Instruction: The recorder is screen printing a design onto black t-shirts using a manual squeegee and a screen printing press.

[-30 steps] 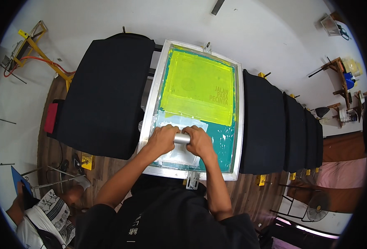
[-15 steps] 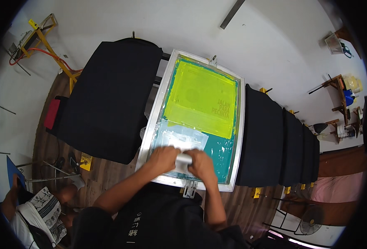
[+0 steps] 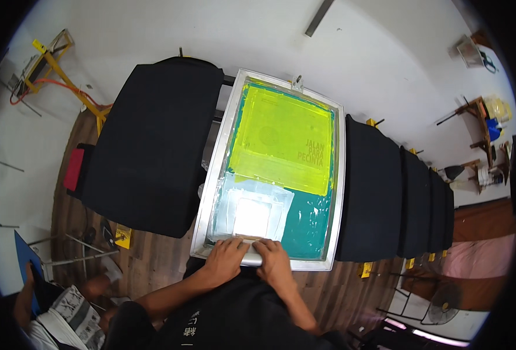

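Observation:
A silk screen with a metal frame [image 3: 340, 157] lies in front of me. A lime-yellow coated area [image 3: 281, 125] with faint lettering fills its far half. The near half shows a pale translucent patch [image 3: 223, 204] and teal mesh [image 3: 305, 224]. At the frame's near edge, my left hand [image 3: 227, 258] and my right hand [image 3: 274, 259] sit side by side, thumbs inward. Both have their fingers curled over a pale squeegee [image 3: 250, 254], which shows only in the gap between them. Its blade is hidden.
A large black-covered platen [image 3: 153, 146] stands to the left, and several more black platens [image 3: 371, 192] line up to the right. At lower left another person [image 3: 71, 315] sits beside a blue panel [image 3: 27, 262]. A fan [image 3: 443, 304] stands at lower right.
Both hands have drawn the squeegee toward me, from the pale patch to the near edge of the frame. The pale patch is now uncovered. The seated person has shifted slightly.

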Demonstrator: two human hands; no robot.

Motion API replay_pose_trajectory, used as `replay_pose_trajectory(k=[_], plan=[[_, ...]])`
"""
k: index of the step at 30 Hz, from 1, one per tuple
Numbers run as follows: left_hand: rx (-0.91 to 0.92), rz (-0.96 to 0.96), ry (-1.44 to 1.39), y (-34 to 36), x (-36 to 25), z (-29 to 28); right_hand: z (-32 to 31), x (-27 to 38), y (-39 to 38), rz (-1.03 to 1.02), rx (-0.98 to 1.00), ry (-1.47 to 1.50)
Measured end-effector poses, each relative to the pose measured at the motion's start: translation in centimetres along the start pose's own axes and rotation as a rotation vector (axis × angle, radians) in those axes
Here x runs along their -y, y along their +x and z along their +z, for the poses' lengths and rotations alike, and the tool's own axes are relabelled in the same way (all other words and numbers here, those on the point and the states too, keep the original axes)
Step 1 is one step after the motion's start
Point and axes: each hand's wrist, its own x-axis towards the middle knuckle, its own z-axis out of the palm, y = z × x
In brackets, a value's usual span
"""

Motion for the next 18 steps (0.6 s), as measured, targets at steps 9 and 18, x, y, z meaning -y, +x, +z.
replay_pose_trajectory(k=[9,18], plan=[[-0.102,0.084,-0.102,10.1,3.6,-3.6,-3.5,-2.5,9.8,0.017,-0.121,-0.102],[0.196,0.079,0.005,1.3,0.1,-1.1,0.8,-1.0,-0.7,-0.019,-0.101,-0.060]])
